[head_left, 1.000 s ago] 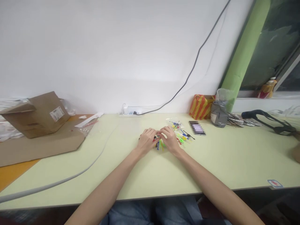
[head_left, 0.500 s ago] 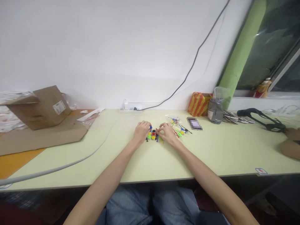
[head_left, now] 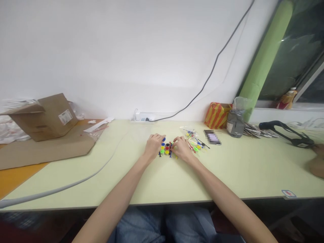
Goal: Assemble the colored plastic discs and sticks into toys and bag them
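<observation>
Small coloured plastic pieces lie in a cluster between my hands in the middle of the table. My left hand (head_left: 153,147) is at the cluster's left side, its fingertips closed on a blue round piece (head_left: 164,139). Below that are a yellow disc (head_left: 166,152), a green disc (head_left: 162,152) and other small discs in blue, black and red. On the right side of the cluster, my right hand (head_left: 181,147) pinches with thumb and fingers beside thin upright-looking dark and red sticks (head_left: 170,147). What sits in that pinch is too small to make out.
More coloured sticks and discs (head_left: 198,145) lie right of my right hand, near a small clear bag (head_left: 189,132). Behind are a phone (head_left: 212,137), a striped bag (head_left: 217,115) and a power strip (head_left: 143,118). A cardboard box (head_left: 54,116) and a grey cable (head_left: 101,167) are leftward.
The view has shifted a little, so the whole scene sits slightly lower and farther right. Both hands stay at the cluster, with only slight finger movement.
</observation>
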### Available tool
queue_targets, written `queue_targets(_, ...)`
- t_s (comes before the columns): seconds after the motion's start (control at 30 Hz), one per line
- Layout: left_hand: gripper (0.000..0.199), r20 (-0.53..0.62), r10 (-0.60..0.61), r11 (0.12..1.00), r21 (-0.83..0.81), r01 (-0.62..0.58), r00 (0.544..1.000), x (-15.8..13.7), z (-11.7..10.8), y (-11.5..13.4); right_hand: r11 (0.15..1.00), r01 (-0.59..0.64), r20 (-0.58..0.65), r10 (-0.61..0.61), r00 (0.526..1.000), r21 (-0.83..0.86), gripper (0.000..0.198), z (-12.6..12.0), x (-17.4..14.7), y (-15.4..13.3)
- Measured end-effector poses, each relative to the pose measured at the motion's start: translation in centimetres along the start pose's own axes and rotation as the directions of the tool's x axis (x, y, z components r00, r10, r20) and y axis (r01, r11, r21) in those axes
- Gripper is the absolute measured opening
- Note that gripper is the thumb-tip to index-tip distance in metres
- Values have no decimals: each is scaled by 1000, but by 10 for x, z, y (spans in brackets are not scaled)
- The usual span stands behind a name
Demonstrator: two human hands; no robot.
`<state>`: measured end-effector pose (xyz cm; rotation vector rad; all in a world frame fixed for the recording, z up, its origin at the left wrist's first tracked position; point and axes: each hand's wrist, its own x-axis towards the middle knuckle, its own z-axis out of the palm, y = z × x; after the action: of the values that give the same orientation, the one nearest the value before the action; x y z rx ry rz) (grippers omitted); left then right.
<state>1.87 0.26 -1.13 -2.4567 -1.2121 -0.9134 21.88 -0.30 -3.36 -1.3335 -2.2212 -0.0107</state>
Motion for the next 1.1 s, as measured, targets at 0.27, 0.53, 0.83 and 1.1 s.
queue_targets(0.27,28,-50,-31,999,25,32,998,0,0,2,999,23,8,-23,1000,-23,6,-4,1,-7)
queue_targets(0.53,32,-55,-68,990,119,74,996,4,2,-7,992,21,-200,5,980,128,12,-11,4,6)
queue_targets(0.83,33,-28,-220,975,-28,219,975,-10,9,4,840,-101,-264,278,923,534,20,-19,-10,8)
queue_targets(1.1,25,10,-127,989,-78,127,992,-6,7,19,794,15,-296,208,932,607,16,-15,-10,-6)
